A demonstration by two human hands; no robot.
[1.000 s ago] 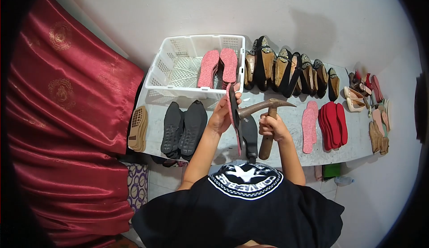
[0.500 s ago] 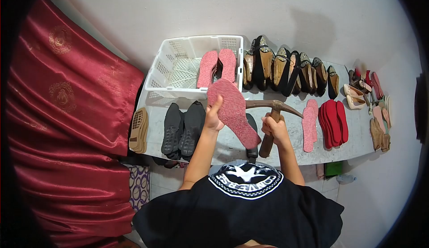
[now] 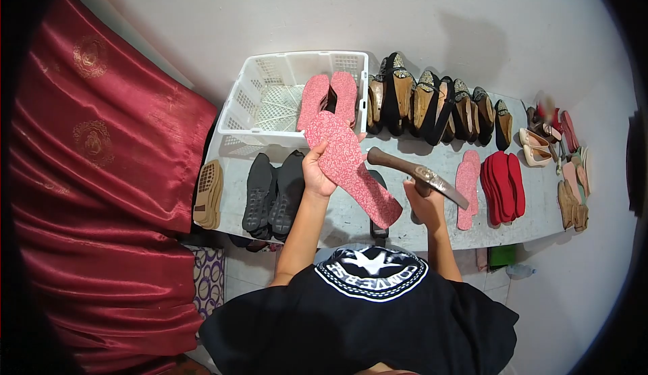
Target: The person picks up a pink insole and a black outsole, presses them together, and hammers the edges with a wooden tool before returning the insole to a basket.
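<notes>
— Pink insole: we've got it in our left hand, fingers clamped on its edge near the toe end, patterned face up, tilted, heel end pointing down-right. It's up off the tabletop, just in front of the white basket.

— And our right hand?

— Fingers clenched round the hammer handle. Head's w/ the broad end toward the insole, thin end toward the right. Hammer head sits just right of the insole; can't tell if they touch.

— What's under the insole?

— A black sole on the tabletop, mostly hidden by it. Left of that, two black shoes sole-up, then a tan sole at the tabletop's left edge.

— Basket contents?

— Two more pink insoles leaning inside at its right end.

— Right side?

— Row of black-and-tan flats along the wall next to the basket. Nearer us, one pink insole flat, beside it a stack of red insoles. Far right, misc. shoes, blurry. Red cloth hangs left of the tabletop.
</notes>
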